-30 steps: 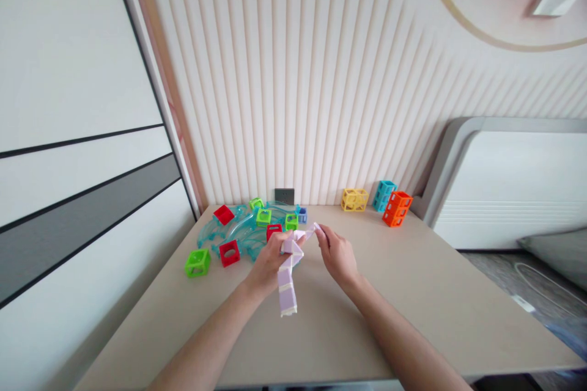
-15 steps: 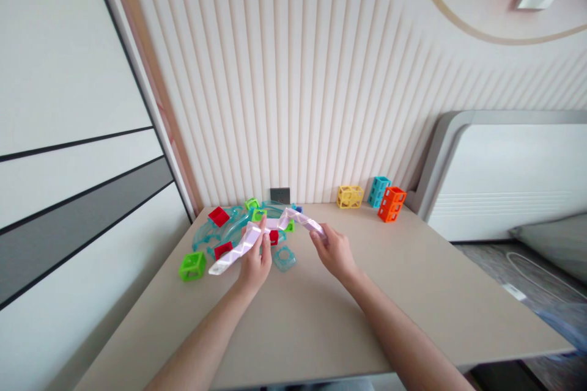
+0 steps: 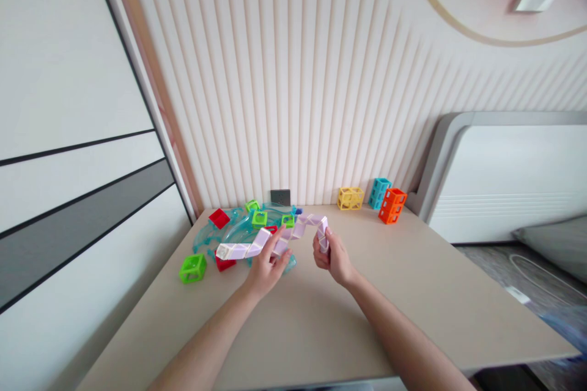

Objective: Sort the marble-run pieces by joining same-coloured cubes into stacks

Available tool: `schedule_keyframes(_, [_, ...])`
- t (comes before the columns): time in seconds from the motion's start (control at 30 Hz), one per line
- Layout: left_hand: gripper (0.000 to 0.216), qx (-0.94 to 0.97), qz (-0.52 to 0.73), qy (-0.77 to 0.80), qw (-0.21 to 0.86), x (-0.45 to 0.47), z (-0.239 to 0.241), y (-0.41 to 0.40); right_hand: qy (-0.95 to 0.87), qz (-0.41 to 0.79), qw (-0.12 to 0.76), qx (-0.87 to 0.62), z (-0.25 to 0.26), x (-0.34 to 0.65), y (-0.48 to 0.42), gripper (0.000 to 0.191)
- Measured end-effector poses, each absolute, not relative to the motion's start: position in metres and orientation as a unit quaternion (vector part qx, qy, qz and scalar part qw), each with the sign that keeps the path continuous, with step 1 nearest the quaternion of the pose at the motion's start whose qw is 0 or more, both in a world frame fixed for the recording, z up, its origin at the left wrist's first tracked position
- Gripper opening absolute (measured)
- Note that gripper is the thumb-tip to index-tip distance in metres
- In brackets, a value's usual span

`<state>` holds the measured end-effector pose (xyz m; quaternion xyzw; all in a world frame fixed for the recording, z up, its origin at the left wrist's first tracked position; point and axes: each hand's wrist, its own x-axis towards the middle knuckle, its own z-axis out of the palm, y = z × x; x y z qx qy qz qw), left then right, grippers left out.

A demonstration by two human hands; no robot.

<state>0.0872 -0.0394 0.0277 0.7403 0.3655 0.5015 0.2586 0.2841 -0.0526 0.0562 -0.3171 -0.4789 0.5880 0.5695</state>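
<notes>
Head view: lilac snake puzzle [image 3: 299,228], zigzagged, held up over the near-middle of the beige tabletop [image 3: 312,333]. Right hand [image 3: 338,260] closed firmly about its bent-down right end, thumb up along the segment. Left hand [image 3: 265,273] in a looser grip, puzzle between forefinger and thumb; free end juts out leftward past the fingers. Behind and below left hand: translucent teal track pieces [image 3: 239,227] mixed with red and green blocks; one green cube [image 3: 192,268] stands apart, far left. Toward the wall, right: yellow lattice block [image 3: 351,198], blue stack [image 3: 379,193], orange stack [image 3: 392,206].
</notes>
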Motion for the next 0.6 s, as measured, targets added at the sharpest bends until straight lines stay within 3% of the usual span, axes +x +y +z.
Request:
schedule_keyframes(0.2, [0.060,0.762,0.448,0.354,0.305,0.091,0.027,-0.037,-0.521,0.660,0.482,-0.246,0.051,0.275,-0.064,0.066])
schedule_keyframes(0.6, [0.054,0.832,0.384,0.336,0.216,0.093,0.031,-0.040,-0.540,0.554,0.465,-0.430,0.059,0.272,-0.062,0.078])
